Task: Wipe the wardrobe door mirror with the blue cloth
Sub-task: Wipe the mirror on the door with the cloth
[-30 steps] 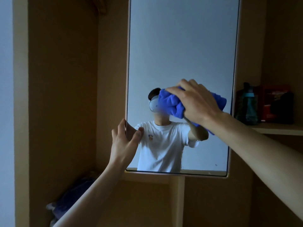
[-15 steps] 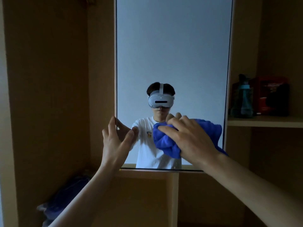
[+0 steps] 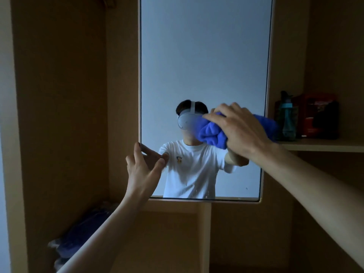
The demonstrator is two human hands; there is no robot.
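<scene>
R hand (image 3: pixel 236 131): grips bunched blue cloth (image 3: pixel 210 133), on mirror (image 3: pixel 204 56) nr rt edge. L hand (image 3: pixel 143 168): pinches lt edge. Wide glass open above.

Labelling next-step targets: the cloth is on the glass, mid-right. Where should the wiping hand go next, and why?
Probably slide the blue cloth straight down: a small speck shows on the mirror below the right hand, near the bottom corner. The left hand grips the mirror's left edge, so the door should hold steady.
</scene>
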